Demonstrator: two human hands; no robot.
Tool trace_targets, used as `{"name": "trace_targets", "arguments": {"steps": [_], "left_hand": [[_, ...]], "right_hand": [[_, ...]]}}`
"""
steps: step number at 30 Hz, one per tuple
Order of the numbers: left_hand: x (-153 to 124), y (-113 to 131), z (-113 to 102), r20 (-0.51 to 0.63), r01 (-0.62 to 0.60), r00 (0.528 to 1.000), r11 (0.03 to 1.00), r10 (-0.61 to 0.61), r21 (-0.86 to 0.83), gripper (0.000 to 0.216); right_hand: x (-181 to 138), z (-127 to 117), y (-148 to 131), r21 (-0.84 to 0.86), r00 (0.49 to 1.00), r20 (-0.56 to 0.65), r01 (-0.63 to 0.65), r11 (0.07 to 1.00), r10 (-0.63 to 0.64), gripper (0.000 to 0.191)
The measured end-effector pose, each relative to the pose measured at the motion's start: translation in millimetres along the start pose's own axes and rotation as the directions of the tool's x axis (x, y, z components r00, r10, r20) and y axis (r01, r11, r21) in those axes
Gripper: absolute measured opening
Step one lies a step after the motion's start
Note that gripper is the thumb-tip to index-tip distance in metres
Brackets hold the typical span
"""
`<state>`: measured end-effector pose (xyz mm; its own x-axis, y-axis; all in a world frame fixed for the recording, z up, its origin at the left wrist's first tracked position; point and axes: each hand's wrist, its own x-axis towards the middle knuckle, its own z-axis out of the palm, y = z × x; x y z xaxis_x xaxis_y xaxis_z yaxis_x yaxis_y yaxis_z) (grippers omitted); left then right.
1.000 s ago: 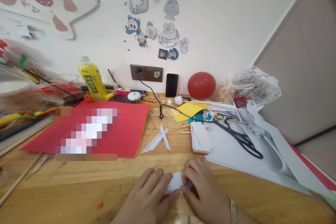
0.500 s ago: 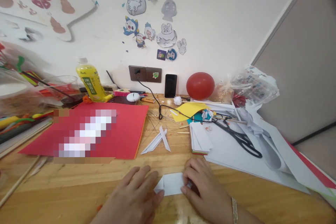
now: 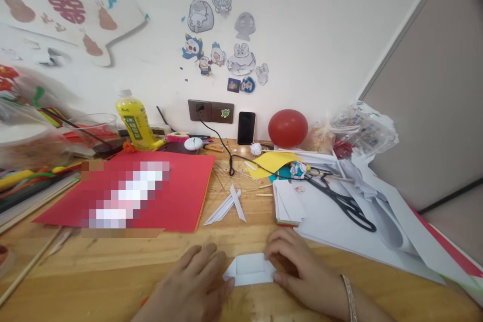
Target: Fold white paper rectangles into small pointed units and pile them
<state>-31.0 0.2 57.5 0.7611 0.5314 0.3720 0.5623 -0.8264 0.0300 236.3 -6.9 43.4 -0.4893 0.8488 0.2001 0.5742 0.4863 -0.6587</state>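
Note:
A small folded white paper (image 3: 251, 269) lies flat on the wooden table (image 3: 113, 271) near the front edge. My left hand (image 3: 192, 287) rests on its left end with fingers stretched flat. My right hand (image 3: 302, 274), with a bracelet at the wrist, presses on the paper's right end with its fingertips. The paper's middle shows between the two hands.
Two folded white strips (image 3: 228, 204) lie just behind the paper. A red sheet (image 3: 181, 191) covers the left; a stack of white paper (image 3: 289, 201) and black scissors (image 3: 343, 204) lie right. A yellow bottle (image 3: 135, 122), phone (image 3: 246, 128) and red balloon (image 3: 288, 128) stand by the wall.
My left hand slid left and my right hand drew right, uncovering more of the folded paper. The view shifted slightly.

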Motion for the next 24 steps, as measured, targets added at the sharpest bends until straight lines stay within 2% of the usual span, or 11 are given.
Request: {"name": "trace_targets", "arguments": {"steps": [4, 5, 9, 11, 13, 14, 16, 18, 20, 21, 24], "left_hand": [[3.0, -12.7, -4.4, 0.026, -0.015, 1.0, 0.999, 0.016, -0.035, 0.018], [2.0, -16.4, -1.0, 0.0, 0.002, 1.0, 1.0, -0.002, -0.009, 0.02], [-6.7, -24.1, 24.8, 0.103, 0.063, 0.992, 0.997, -0.067, 0.05, 0.05], [-10.6, -22.6, 36.8, 0.147, 0.073, 0.986, 0.996, -0.079, 0.043, 0.061], [-12.2, -19.1, 43.7, 0.18, 0.06, 0.982, 0.998, -0.065, 0.036, 0.073], [-12.0, -17.2, 45.2, 0.188, 0.049, 0.981, 0.998, -0.055, 0.036, 0.079], [-10.1, -14.4, 45.6, 0.186, 0.023, 0.982, 0.999, -0.032, 0.048, 0.087], [-7.3, -13.6, 45.2, 0.151, 0.003, 0.988, 0.996, -0.016, 0.084, 0.09], [-4.6, -14.9, 45.3, 0.068, 0.016, 0.997, 0.991, -0.025, 0.134, 0.085], [-3.2, -15.9, 45.2, -0.003, 0.028, 1.0, 0.988, -0.028, 0.151, 0.076], [0.9, -17.4, 40.7, -0.214, 0.067, 0.976, 0.992, -0.042, 0.109, 0.023]], "right_hand": [[0.5, -6.2, 0.3, -0.11, 0.986, 0.014, 0.169, 0.979, -0.168, 0.019], [0.5, -6.1, -1.5, -0.147, 0.978, 0.037, 0.21, 0.967, -0.207, 0.018], [1.6, 8.6, -9.6, -0.271, 0.921, 0.169, 0.386, 0.882, -0.351, 0.022], [3.7, 20.3, -11.8, -0.318, 0.926, 0.12, 0.378, 0.87, -0.358, 0.022], [6.3, 26.8, -13.2, -0.297, 0.899, 0.104, 0.436, 0.85, -0.425, 0.027], [7.4, 26.8, -14.0, -0.29, 0.876, 0.123, 0.48, 0.828, -0.466, 0.023], [8.9, 21.1, -15.7, -0.312, 0.873, 0.064, 0.477, 0.822, -0.483, 0.02], [9.3, 12.5, -17.2, -0.305, 0.893, 0.038, 0.438, 0.846, -0.449, 0.028], [9.0, 6.7, -17.8, -0.329, 0.912, 0.028, 0.396, 0.857, -0.41, 0.03], [8.6, 5.6, -17.6, -0.351, 0.917, 0.021, 0.38, 0.856, -0.398, 0.03], [7.8, 8.1, -16.1, -0.443, 0.92, -0.039, 0.334, 0.832, -0.391, 0.024]]}}
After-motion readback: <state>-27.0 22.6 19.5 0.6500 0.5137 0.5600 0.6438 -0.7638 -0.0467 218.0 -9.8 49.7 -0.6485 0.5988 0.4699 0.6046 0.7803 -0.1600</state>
